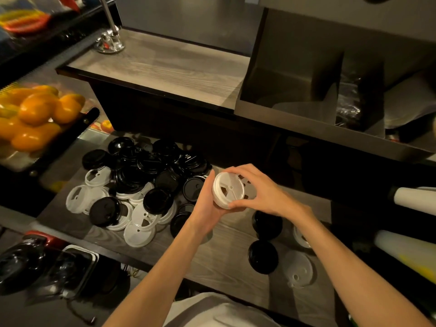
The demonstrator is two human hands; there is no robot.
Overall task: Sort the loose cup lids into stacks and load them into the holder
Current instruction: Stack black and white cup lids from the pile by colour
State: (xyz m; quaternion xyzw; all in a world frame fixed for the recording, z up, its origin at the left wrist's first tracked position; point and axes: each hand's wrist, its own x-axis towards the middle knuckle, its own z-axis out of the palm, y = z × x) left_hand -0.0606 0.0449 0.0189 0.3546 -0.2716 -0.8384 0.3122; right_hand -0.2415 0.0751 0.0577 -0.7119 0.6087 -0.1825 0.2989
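A small stack of white lids (228,189) is held above the wooden counter between both hands. My left hand (205,206) cups the stack from below and the left. My right hand (262,190) curls over its top and right side. A loose pile of black and white lids (141,182) spreads over the counter to the left. Two stacks of black lids (267,224) (262,256) stand to the right below my right forearm, with translucent white lids (297,268) beside them. The grey holder (306,128) with upright compartments sits at the back right.
A raised wooden shelf (160,67) with a chrome pole base (109,42) lies behind the pile. Oranges (35,114) fill a clear case at left. Rolled cup sleeves (415,199) lie at the right edge. Black containers (47,267) sit at the lower left.
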